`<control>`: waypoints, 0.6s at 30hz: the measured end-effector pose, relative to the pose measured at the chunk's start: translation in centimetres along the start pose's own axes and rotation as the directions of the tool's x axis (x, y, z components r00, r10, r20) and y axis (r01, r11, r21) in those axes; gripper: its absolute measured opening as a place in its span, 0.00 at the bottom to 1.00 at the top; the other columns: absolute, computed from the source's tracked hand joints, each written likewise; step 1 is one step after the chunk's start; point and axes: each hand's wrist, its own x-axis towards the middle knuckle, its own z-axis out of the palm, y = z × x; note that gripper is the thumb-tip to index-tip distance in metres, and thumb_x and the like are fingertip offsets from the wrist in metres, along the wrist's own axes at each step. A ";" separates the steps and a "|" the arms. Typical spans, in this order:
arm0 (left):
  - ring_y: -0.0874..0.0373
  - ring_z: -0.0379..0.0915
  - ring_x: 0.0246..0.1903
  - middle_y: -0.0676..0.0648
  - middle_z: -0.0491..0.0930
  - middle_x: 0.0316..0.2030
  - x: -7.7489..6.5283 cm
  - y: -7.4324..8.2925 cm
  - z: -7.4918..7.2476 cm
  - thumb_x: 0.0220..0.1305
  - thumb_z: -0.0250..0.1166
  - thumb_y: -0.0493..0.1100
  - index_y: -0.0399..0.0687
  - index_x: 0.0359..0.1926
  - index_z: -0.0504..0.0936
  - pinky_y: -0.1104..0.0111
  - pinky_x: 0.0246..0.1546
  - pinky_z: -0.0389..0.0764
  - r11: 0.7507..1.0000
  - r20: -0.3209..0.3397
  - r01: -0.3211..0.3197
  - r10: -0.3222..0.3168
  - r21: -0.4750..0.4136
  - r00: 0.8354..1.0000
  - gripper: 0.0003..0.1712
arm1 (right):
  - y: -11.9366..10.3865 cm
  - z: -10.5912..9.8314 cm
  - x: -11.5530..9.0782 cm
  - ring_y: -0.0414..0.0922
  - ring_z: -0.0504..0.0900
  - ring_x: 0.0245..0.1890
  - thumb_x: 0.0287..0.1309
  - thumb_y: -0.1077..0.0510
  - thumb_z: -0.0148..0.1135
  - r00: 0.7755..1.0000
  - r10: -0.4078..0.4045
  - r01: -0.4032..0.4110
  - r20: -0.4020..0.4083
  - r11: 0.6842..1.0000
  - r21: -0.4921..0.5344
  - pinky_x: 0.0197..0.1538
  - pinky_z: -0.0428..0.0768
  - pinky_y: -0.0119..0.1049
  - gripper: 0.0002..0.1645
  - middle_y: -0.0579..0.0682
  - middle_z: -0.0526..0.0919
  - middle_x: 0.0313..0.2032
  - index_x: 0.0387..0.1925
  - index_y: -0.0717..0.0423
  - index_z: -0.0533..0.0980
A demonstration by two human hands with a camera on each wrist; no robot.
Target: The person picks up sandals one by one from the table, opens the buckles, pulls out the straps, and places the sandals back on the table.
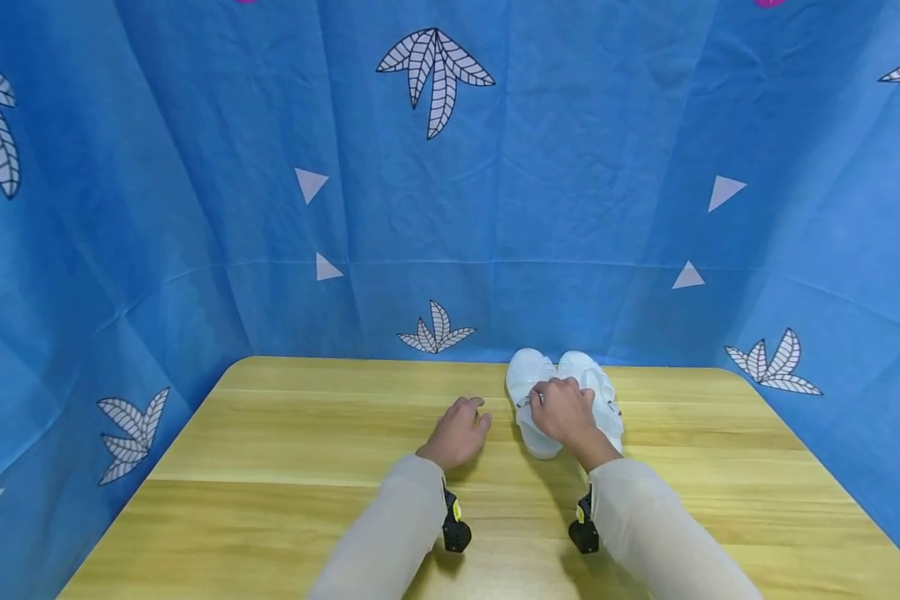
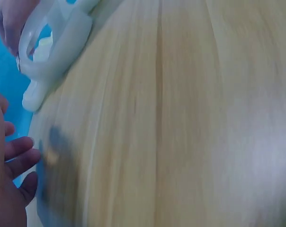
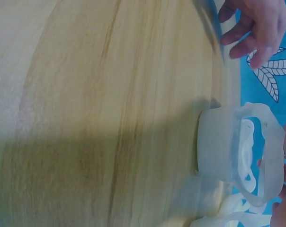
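Note:
A pair of white clogs stands side by side at the table's far edge, the left clog (image 1: 528, 371) angled beside the right clog (image 1: 579, 367). My right hand (image 1: 562, 410) reaches over the left clog, fingers curled at its upper and gripping it near the strap; the fingertips are partly hidden. In the right wrist view the heel of this clog (image 3: 214, 146) faces the camera. My left hand (image 1: 457, 432) hovers over the wood to the left of the clogs, fingers loosely bent, touching nothing. The left wrist view also shows the gripped clog (image 2: 69, 49), close to the left hand.
The wooden table (image 1: 307, 433) has rounded far corners. A blue curtain (image 1: 570, 167) with white leaf and triangle prints hangs right behind it and along both sides. Black wrist devices are strapped under both sleeves.

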 end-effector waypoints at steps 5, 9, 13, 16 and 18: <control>0.47 0.70 0.56 0.39 0.72 0.56 0.7 1.3 1.5 0.72 0.47 0.47 0.35 0.61 0.69 0.56 0.56 0.71 0.996 -0.007 -0.006 0.005 -0.088 1.000 0.25 | 0.3 0.0 -0.2 0.58 0.71 0.53 0.62 0.56 0.48 1.000 -0.015 0.015 -0.024 1.000 0.007 0.40 0.64 0.54 0.18 0.55 0.80 0.47 0.44 0.55 0.82; 0.47 0.70 0.55 0.38 0.73 0.54 1.2 2.2 2.4 0.72 0.47 0.48 0.34 0.59 0.71 0.55 0.55 0.72 0.988 -0.021 0.011 -0.015 -0.156 1.000 0.25 | 0.4 -0.1 -0.3 0.59 0.67 0.58 0.61 0.58 0.47 0.999 -0.025 0.026 -0.041 1.000 0.007 0.46 0.64 0.58 0.19 0.57 0.76 0.54 0.46 0.56 0.81; 0.47 0.70 0.55 0.38 0.75 0.53 1.5 3.1 2.8 0.72 0.46 0.49 0.34 0.57 0.73 0.55 0.56 0.71 0.982 -0.030 0.025 -0.031 -0.187 0.999 0.25 | 0.4 -0.1 -0.3 0.61 0.65 0.59 0.64 0.54 0.46 0.999 -0.002 0.002 -0.038 1.000 0.017 0.48 0.63 0.60 0.20 0.60 0.74 0.57 0.48 0.56 0.79; 0.47 0.70 0.56 0.39 0.76 0.53 1.7 3.6 2.9 0.73 0.45 0.49 0.34 0.56 0.74 0.55 0.56 0.71 0.981 -0.032 0.026 -0.033 -0.192 0.999 0.25 | 0.4 -0.1 -0.1 0.62 0.64 0.58 0.66 0.52 0.45 0.999 0.027 -0.025 -0.037 0.999 0.039 0.49 0.63 0.59 0.21 0.60 0.73 0.57 0.49 0.57 0.78; 0.48 0.72 0.53 0.40 0.78 0.50 1.9 3.9 2.9 0.72 0.46 0.50 0.35 0.53 0.75 0.56 0.54 0.72 0.978 -0.029 0.036 -0.043 -0.204 0.999 0.24 | 0.5 -0.2 -0.1 0.63 0.64 0.58 0.66 0.51 0.46 0.999 0.032 -0.030 -0.039 0.998 0.050 0.50 0.64 0.60 0.21 0.62 0.73 0.56 0.50 0.58 0.78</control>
